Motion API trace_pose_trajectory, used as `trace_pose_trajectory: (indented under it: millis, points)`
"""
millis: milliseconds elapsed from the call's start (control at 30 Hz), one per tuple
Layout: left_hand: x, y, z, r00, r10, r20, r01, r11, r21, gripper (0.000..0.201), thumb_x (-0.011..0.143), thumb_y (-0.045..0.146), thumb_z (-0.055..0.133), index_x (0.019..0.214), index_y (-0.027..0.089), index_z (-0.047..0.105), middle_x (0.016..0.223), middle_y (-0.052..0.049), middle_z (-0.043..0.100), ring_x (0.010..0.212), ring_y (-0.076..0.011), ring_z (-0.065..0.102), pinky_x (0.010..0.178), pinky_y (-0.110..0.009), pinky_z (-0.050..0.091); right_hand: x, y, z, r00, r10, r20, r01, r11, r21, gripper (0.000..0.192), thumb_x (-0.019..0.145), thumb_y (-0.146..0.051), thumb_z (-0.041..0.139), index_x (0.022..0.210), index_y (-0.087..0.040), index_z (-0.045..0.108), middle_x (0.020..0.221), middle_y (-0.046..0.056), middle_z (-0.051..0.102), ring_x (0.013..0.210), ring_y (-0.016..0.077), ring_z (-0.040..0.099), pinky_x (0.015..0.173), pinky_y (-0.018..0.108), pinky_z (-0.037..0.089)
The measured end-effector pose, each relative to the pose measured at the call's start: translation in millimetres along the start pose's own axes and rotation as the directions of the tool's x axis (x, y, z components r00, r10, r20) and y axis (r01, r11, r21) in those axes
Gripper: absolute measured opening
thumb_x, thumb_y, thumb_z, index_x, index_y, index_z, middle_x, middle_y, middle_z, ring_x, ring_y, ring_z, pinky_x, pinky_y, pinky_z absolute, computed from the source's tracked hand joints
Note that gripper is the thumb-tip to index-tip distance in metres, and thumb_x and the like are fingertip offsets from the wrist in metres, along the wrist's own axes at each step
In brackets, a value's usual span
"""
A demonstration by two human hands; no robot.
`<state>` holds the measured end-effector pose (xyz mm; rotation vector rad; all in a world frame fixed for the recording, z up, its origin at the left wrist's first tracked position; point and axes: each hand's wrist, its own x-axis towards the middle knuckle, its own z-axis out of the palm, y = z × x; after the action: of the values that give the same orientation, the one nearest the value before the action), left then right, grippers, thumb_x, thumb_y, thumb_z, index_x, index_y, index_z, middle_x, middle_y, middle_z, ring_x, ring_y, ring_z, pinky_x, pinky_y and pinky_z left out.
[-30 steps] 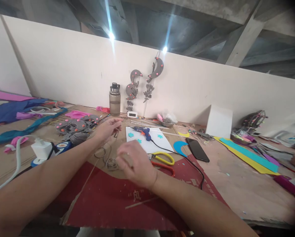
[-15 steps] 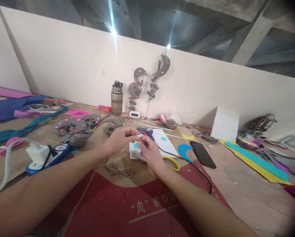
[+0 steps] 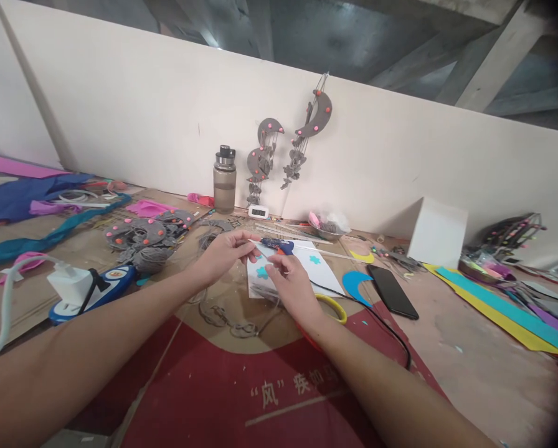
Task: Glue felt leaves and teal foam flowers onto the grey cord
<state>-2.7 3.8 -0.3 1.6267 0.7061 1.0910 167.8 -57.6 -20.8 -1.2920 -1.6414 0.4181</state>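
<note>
My left hand (image 3: 227,255) is closed in a pinch, thumb against fingers, with a thin grey cord (image 3: 264,254) stretching from it towards my right hand (image 3: 292,286). My right hand's fingers are curled together on the cord; its tips are partly hidden. From under that hand the cord drops to a loose grey tangle (image 3: 242,328) on the cardboard. Just beyond my fingers lies a blue hot glue gun (image 3: 284,247) with an orange trigger. Beneath it is a white sheet (image 3: 323,275) with turquoise flower cutouts (image 3: 315,259). Yellow-handled scissors (image 3: 337,309) lie beside my right wrist.
A water bottle (image 3: 225,186) and small clock (image 3: 258,212) stand by the wall. Grey felt moons (image 3: 136,233) lie left, past a power strip (image 3: 113,279). A phone (image 3: 393,292), blue crescent (image 3: 355,286) and coloured strips (image 3: 498,305) lie right. Moon mobiles (image 3: 319,115) hang on the wall.
My hands have moved apart, so the thin cord shows between them. More of the glue gun is uncovered. The view has shifted slightly.
</note>
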Motion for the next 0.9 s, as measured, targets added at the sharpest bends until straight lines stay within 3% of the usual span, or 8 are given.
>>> trace_pose_trajectory:
  millis: [100, 167, 267, 433, 700, 900]
  points:
    - [-5.5, 5.8, 7.6, 0.997, 0.071, 0.035, -0.078, 0.968, 0.238, 0.029, 0.079, 0.031, 0.059, 0.105, 0.017, 0.060, 0.077, -0.005, 0.069, 0.069, -0.0172, 0.062, 0.064, -0.028, 0.044, -3.4, -3.0, 2.2, 0.999, -0.012, -0.041, 0.016, 0.995, 0.098, 0.043, 0.077, -0.034, 0.062, 0.116, -0.018, 0.051, 0.114, 0.010, 0.056, 0.100, 0.0189, 0.056, 0.090, 0.038, 0.045]
    - [-10.2, 9.4, 14.8, 0.989, 0.132, 0.061, -0.145, 0.917, 0.371, 0.027, 0.079, 0.027, 0.059, 0.104, 0.020, 0.062, 0.084, -0.004, 0.070, 0.074, -0.0179, 0.063, 0.069, -0.028, 0.044, -4.9, -8.4, 2.0, 1.000, -0.013, 0.004, 0.012, 0.981, 0.192, 0.051, 0.076, -0.032, 0.063, 0.121, -0.020, 0.043, 0.117, 0.009, 0.055, 0.097, 0.0169, 0.059, 0.088, 0.036, 0.047]
    - [-15.8, 13.7, 22.7, 0.978, 0.181, 0.101, -0.207, 0.860, 0.467, 0.024, 0.080, 0.026, 0.056, 0.102, 0.021, 0.064, 0.088, -0.003, 0.070, 0.077, -0.0178, 0.063, 0.070, -0.026, 0.043, -5.0, -15.5, -0.3, 0.995, 0.011, 0.103, -0.036, 0.968, 0.250, 0.046, 0.077, -0.029, 0.061, 0.119, -0.022, 0.042, 0.103, 0.004, 0.059, 0.076, 0.0120, 0.062, 0.073, 0.031, 0.052]
    - [-18.3, 14.5, 21.7, 0.979, 0.162, 0.125, -0.205, 0.813, 0.546, 0.027, 0.086, 0.026, 0.046, 0.105, 0.022, 0.065, 0.067, 0.001, 0.065, 0.062, -0.0152, 0.058, 0.063, -0.025, 0.040, -2.5, -12.9, -1.8, 0.971, 0.093, 0.219, -0.150, 0.954, 0.258, 0.034, 0.080, -0.033, 0.056, 0.111, -0.022, 0.045, 0.086, 0.000, 0.058, 0.056, 0.0093, 0.058, 0.048, 0.023, 0.049]
    - [-18.5, 10.9, 20.5, 0.973, 0.142, 0.180, -0.217, 0.818, 0.533, 0.026, 0.087, 0.034, 0.047, 0.104, 0.022, 0.063, 0.062, 0.001, 0.061, 0.061, -0.0154, 0.058, 0.062, -0.025, 0.041, 3.2, -6.2, -5.2, 0.959, 0.130, 0.251, -0.196, 0.946, 0.259, 0.018, 0.075, -0.035, 0.061, 0.083, -0.019, 0.063, 0.073, -0.001, 0.064, 0.047, 0.0065, 0.048, 0.042, 0.019, 0.040]
    - [-10.1, 6.0, 10.1, 0.996, 0.092, 0.006, -0.088, 0.928, 0.361, 0.033, 0.084, 0.043, 0.051, 0.102, 0.017, 0.060, 0.064, -0.001, 0.063, 0.056, -0.0143, 0.056, 0.058, -0.025, 0.042, 8.9, 1.6, -4.6, 0.951, 0.253, 0.180, -0.301, 0.894, 0.332, 0.018, 0.068, -0.036, 0.067, 0.072, -0.018, 0.065, 0.056, -0.004, 0.057, 0.043, 0.0082, 0.046, 0.040, 0.021, 0.037]
